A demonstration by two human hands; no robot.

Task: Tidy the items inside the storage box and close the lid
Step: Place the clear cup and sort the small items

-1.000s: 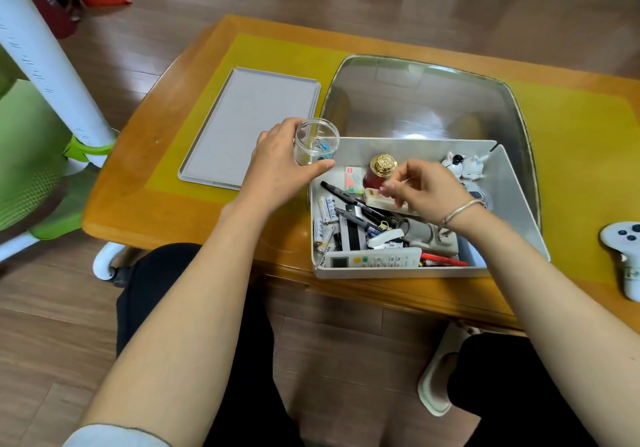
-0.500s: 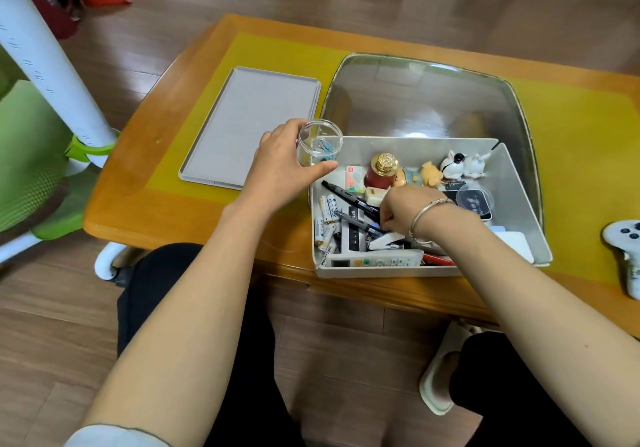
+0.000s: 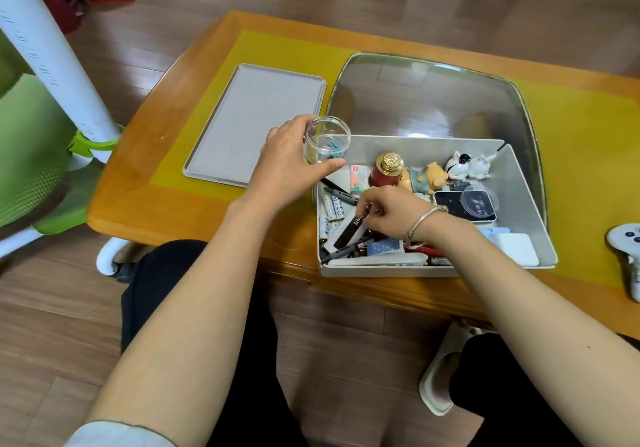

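Wooden table (image 3: 166, 183), storage box (image 3: 519, 204) open, sorting under way.
Left hand (image 3: 291, 166) gripping clear jar (image 3: 327, 140); right hand (image 3: 388, 213) pinching something small among the clutter, likely jar-bound; lid (image 3: 256, 124) waiting.

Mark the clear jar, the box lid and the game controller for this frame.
clear jar (image 3: 328, 142): head view, on its transparent side wall.
box lid (image 3: 256, 121): head view, middle of its flat grey surface.
game controller (image 3: 628, 239): head view, on its white body.
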